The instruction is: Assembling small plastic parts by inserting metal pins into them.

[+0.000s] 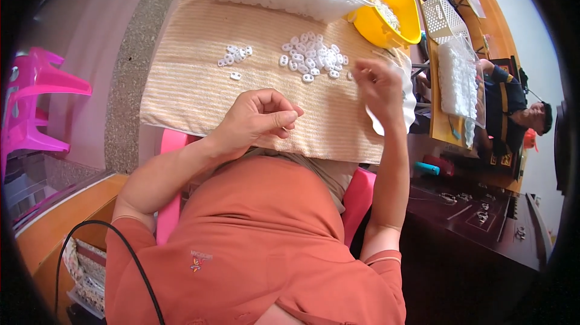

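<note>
My left hand (pixel 263 118) hovers over the near part of a striped towel (pixel 187 65), thumb and fingertips pinched together. Whatever lies in that pinch, if anything, is too small or hidden to make out. To the right, my right hand (pixel 382 88) is raised beside the main pile, its curled fingers smeared by motion. That pile (pixel 311 56) is made of small white oval plastic pieces with two holes each. Farther left lies a smaller group (pixel 237 54) of similar pieces, with a single piece (pixel 235 75) just in front of it.
A clear bin (pixel 364 2) full of white pieces stands at the towel's far edge. Beside it is a yellow basin (pixel 370 26) with small pale pieces inside. A pink stool (pixel 45 92) is at left. Another person (pixel 513 104) sits at right near a second white-filled bin (pixel 457 83).
</note>
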A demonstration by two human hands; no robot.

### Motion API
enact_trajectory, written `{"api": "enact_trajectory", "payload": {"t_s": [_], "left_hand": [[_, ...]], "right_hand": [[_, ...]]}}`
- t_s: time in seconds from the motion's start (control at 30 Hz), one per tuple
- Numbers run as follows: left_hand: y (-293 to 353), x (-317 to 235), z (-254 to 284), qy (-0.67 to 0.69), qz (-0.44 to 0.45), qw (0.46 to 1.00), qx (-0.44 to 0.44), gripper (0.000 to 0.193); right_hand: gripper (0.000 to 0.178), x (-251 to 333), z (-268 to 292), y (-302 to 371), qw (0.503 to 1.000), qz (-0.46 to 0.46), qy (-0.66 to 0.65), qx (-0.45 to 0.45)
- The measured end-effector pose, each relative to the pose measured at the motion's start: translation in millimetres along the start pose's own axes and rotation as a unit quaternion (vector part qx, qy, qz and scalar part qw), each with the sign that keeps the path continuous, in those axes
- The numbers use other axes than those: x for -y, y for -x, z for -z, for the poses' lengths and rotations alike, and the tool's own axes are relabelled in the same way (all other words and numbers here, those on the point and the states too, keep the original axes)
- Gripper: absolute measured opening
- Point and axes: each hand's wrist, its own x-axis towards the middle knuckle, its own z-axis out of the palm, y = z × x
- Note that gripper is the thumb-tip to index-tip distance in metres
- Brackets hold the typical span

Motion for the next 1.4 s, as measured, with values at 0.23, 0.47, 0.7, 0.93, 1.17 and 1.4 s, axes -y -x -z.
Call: {"api": "enact_trajectory", "payload": {"t_s": [0.23, 0.47, 0.7, 0.93, 1.17, 1.4], "left_hand": [[0, 1, -1, -0.009, -0.008, 1.0, -0.004, 0.011], [0, 8, 0, -0.073, -0.049, 0.995, -0.037, 0.008], [11, -34, 18, -0.714, -0.319, 0.579, -0.232, 0.01], [7, -34, 36, -0.777, -0.21, 0.554, -0.212, 0.007], [1, -30, 41, -0.791, -0.219, 0.529, -0.218, 0.007], [-3, -29, 36, -0.754, -0.254, 0.566, -0.216, 0.008]], "right_hand": [[0.019, 12, -20, 10, 0.994, 0.036, 0.086, 0.059], [0.018, 25, -43, 14, 0.988, 0.1, 0.089, 0.075], [0.015, 36, -35, 27, 0.996, 0.066, 0.034, 0.058], [0.014, 35, -21, 49, 0.999, 0.02, -0.015, 0.036], [0.012, 20, 0, 75, 0.999, -0.005, -0.048, -0.003], [0.013, -1, 34, 100, 0.993, -0.07, -0.02, -0.089]]}}
